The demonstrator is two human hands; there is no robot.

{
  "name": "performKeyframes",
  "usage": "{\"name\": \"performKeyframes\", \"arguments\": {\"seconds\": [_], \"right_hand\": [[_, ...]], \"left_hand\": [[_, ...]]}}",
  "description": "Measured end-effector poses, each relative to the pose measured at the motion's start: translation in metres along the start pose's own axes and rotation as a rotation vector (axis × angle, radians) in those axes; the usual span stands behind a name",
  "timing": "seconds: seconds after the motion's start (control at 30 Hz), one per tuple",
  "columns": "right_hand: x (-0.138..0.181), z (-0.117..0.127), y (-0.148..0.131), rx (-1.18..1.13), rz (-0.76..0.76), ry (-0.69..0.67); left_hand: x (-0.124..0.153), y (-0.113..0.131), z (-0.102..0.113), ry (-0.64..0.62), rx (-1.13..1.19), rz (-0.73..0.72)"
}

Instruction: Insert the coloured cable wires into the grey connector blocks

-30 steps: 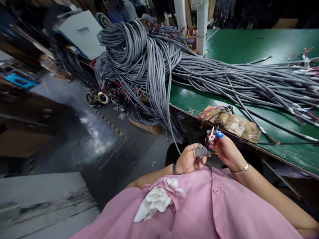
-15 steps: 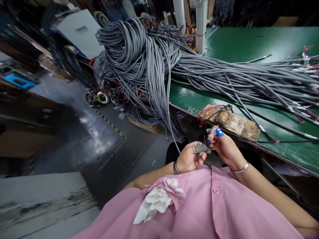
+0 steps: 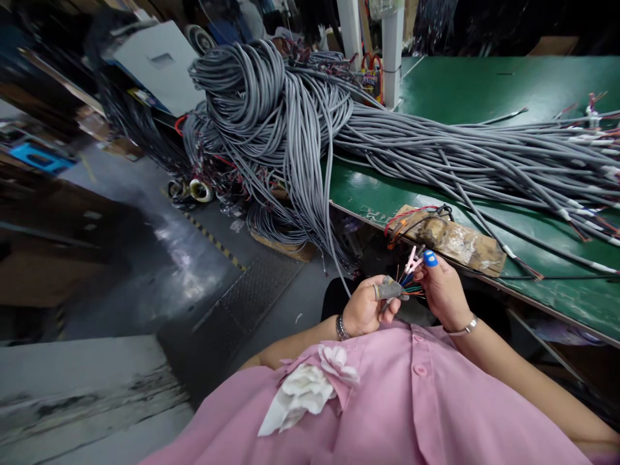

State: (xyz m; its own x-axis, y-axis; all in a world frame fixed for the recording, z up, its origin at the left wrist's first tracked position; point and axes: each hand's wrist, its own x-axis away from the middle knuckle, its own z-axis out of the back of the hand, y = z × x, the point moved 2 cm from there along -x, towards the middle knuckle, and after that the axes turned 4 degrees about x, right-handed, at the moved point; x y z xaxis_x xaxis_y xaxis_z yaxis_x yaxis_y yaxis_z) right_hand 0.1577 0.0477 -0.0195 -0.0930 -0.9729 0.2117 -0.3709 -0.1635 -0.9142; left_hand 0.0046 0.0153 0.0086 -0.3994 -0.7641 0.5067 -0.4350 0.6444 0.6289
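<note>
Head view: my left hand (image 3: pixel 364 309), a grey cover (image 3: pixel 389 290) on its thumb, is closed around the base of a fan of thin coloured wires (image 3: pixel 409 288). The wires, green, orange and blue among them, point toward my right hand (image 3: pixel 448 298), between the two hands and just in front of my pink shirt (image 3: pixel 382 394). The right thumb bears a blue cover (image 3: pixel 430 259); its fingers are bent at the wires, but I cannot tell whether they grip any. A pink clip (image 3: pixel 412 260) stands beside that thumb. Beyond, a wooden block (image 3: pixel 479 250) lies at the edge of the green table (image 3: pixel 484 81), near many grey cables (image 3: pixel 436 142).
</note>
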Motion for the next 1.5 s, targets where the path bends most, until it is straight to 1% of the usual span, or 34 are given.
{"name": "performKeyframes", "arguments": {"seconds": [0.03, 0.1, 0.23, 0.3, 0.4, 0.47, 0.57, 0.8, 0.9, 1.0, 1.13, 1.3, 1.5], "right_hand": [[-0.001, 0.000, 0.001, 0.014, 0.028, 0.018], [-0.002, -0.003, 0.002, -0.016, 0.011, -0.019], [-0.006, -0.013, 0.001, -0.177, -0.201, -0.176], [-0.008, -0.015, 0.000, -0.228, -0.245, -0.167], [-0.010, -0.014, 0.001, -0.280, -0.211, -0.109], [-0.011, -0.013, 0.003, -0.290, -0.193, -0.103], [-0.008, -0.013, 0.003, -0.275, -0.228, -0.150], [-0.001, -0.010, -0.005, -0.336, -0.355, -0.250], [0.001, -0.008, -0.006, -0.303, -0.322, -0.252], [0.001, -0.007, -0.006, -0.239, -0.260, -0.253], [0.002, -0.008, -0.007, -0.200, -0.235, -0.254], [0.002, -0.009, -0.009, -0.198, -0.244, -0.223], [0.003, -0.011, -0.012, -0.232, -0.295, -0.207]], "left_hand": [[0.000, 0.000, 0.000, 0.007, -0.004, -0.001], [-0.001, 0.000, -0.001, 0.016, -0.012, -0.003], [-0.006, -0.003, 0.000, 0.034, -0.012, 0.006], [-0.008, -0.005, 0.001, 0.042, -0.011, 0.017], [-0.010, -0.007, 0.002, 0.041, -0.022, 0.029], [-0.010, -0.008, 0.002, 0.038, -0.028, 0.038], [-0.008, -0.008, 0.002, 0.037, -0.030, 0.039], [0.003, -0.008, 0.002, 0.022, -0.033, -0.037], [0.006, -0.008, -0.001, 0.018, -0.044, -0.080], [0.005, -0.008, -0.003, 0.045, -0.053, -0.123], [0.000, -0.010, -0.004, 0.080, -0.027, -0.104], [-0.004, -0.011, -0.002, 0.074, 0.011, -0.072], [-0.005, -0.011, -0.002, 0.059, 0.001, -0.085]]}}
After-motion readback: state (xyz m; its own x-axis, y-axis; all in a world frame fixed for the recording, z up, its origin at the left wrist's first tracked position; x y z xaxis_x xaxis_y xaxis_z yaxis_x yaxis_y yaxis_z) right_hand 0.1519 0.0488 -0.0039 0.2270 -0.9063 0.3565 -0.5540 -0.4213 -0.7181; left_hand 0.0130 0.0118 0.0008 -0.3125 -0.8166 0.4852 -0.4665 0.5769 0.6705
